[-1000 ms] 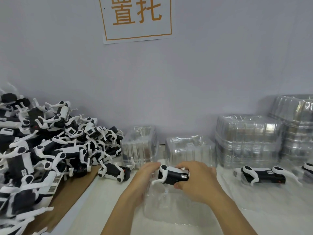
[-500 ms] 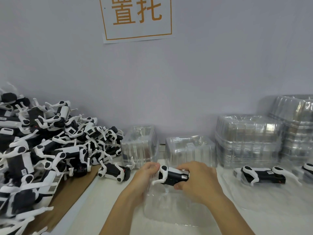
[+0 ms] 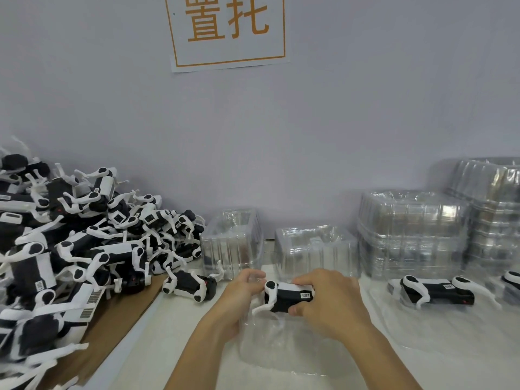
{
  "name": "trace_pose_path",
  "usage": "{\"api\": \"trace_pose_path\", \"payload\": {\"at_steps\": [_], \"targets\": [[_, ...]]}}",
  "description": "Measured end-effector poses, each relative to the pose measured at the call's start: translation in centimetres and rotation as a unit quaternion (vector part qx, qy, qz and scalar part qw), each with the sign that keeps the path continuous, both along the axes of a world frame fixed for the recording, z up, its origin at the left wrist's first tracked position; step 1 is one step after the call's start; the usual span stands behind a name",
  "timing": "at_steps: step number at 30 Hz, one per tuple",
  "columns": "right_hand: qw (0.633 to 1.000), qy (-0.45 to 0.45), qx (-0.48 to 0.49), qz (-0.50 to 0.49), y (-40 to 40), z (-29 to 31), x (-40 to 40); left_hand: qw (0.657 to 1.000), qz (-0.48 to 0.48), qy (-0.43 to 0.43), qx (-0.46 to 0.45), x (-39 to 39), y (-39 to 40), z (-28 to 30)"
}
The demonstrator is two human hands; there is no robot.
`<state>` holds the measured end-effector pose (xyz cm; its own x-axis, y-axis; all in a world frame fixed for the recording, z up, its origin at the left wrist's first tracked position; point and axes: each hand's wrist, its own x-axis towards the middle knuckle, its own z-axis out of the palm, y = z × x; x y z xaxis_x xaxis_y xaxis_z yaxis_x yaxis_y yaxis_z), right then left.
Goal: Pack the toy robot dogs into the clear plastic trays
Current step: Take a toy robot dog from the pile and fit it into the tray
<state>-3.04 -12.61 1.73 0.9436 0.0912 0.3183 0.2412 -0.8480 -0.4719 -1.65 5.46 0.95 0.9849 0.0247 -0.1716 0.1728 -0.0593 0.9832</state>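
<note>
Nearest on the white bench (image 3: 146, 356) lies a clear moulded plastic tray (image 3: 284, 350), its far edge under both hands. Just above it the right hand (image 3: 332, 305) has its fingers and thumb curled round the right end of a small black-and-white toy robot dog (image 3: 284, 296), which lies level with its white legs hanging toward the tray. The left hand (image 3: 239, 299) is curled at the dog's left end; whether it grips the dog or the tray edge cannot be told.

To the left, a lone black-and-white toy dog (image 3: 188, 285) lies on the bench beside a brown cardboard sheet (image 3: 112, 319) that bears a large heap of the same toy dogs (image 3: 70, 243). To the right, a packed dog in a clear tray (image 3: 436, 291) rests on the bench.

Farther back stand two upright clear trays (image 3: 233, 243) and tall stacks of clear trays (image 3: 416, 235) at the far right, against a pale wall with a white paper sign with orange characters (image 3: 228, 29).
</note>
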Motion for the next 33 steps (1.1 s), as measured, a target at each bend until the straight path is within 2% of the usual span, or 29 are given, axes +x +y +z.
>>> {"api": "trace_pose_path", "payload": {"at_steps": [5, 17, 29, 33], "targets": [[1.000, -0.005, 0.003, 0.006, 0.0, 0.0, -0.1, 0.999, 0.001, 0.018, -0.029, 0.1, -0.1, -0.1], [1.000, 0.016, -0.025, -0.006, 0.2, 0.2, -0.4, 0.999, 0.020, 0.026, 0.024, 0.5, -0.1, -0.2], [0.998, 0.048, 0.034, -0.001, -0.2, 1.0, -0.7, 0.998, 0.043, 0.033, 0.013, 0.7, -0.3, -0.3], [1.000, 0.022, 0.019, -0.007, 0.2, 1.3, -0.8, 0.998, 0.047, 0.028, 0.023, 0.8, -0.3, -0.5]]}}
